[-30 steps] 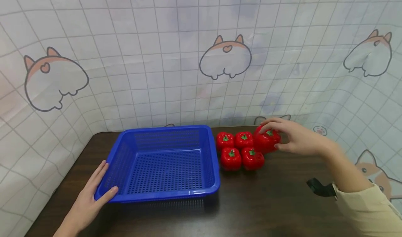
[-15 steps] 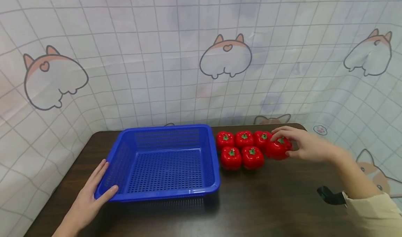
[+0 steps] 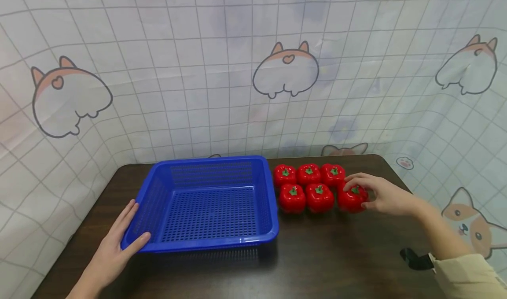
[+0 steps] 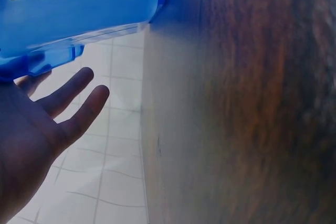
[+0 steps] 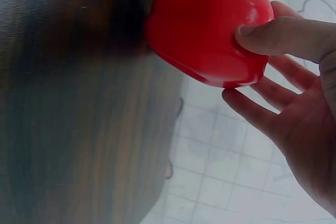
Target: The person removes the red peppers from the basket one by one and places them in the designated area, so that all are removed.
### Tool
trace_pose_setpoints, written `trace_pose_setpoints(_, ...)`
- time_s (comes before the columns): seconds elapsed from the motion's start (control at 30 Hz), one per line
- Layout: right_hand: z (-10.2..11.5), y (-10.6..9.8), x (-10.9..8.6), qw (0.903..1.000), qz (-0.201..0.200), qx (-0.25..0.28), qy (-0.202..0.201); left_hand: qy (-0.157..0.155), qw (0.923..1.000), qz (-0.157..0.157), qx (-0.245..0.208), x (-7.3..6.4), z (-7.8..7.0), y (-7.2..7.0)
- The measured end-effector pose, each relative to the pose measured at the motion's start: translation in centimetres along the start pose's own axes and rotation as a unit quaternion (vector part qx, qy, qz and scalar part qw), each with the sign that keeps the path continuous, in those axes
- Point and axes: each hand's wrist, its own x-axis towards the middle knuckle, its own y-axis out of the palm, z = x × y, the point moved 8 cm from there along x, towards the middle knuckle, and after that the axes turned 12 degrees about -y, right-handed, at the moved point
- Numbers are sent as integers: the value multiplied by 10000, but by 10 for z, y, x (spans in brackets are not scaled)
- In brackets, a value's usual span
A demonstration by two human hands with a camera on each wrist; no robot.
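Observation:
In the head view my right hand [image 3: 382, 195] holds a red bell pepper [image 3: 351, 198] at the right end of the front row. The right wrist view shows the thumb and fingertips pinching this glossy pepper [image 5: 205, 32] at its stem end, its lower end close to the table. Five look-alikes stand beside it in two rows, including a front pepper [image 3: 320, 197] and a back pepper [image 3: 332, 174]. My left hand [image 3: 112, 246] rests on the front left corner of a blue plastic basket [image 3: 206, 245]. Its fingers look nearly straight in the left wrist view.
The basket has perforated sides and a bare mesh floor [image 3: 210, 215]. It stands left of the peppers on a dark wooden table [image 3: 317, 263]. A white gridded cloth [image 3: 222, 92] with cartoon dogs hangs behind and at both sides.
My right hand let go of one pepper in the back row, moved right with another, then lowered it toward the front to the end of the front row. The left hand stays put.

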Motion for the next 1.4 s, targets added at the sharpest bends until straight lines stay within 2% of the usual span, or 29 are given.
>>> trace_pose_setpoints(0.27,-7,11,-9,10000,18,6,-74,75,10000,6,-10,0,-2,-2)
trace_pose_setpoints(0.6,-7,15,-3,9994,-164,70,-296,30,10000,11,2,-1,-1,-4)
trace_pose_setpoints(0.73,-8,18,-2,9994,-189,144,-256,-5,10000,16,30,-2,0,-4)
trace_pose_setpoints(0.93,-9,19,-3,9990,-304,-88,-305,9,10000,19,29,-2,0,-4)
trace_pose_setpoints(1.1,-13,18,-5,9990,-417,-44,-151,27,10000,58,74,-1,-2,-4)
trace_pose_setpoints(1.4,-7,10,-2,9989,-460,-66,-52,-119,9964,433,724,4,-9,-7)
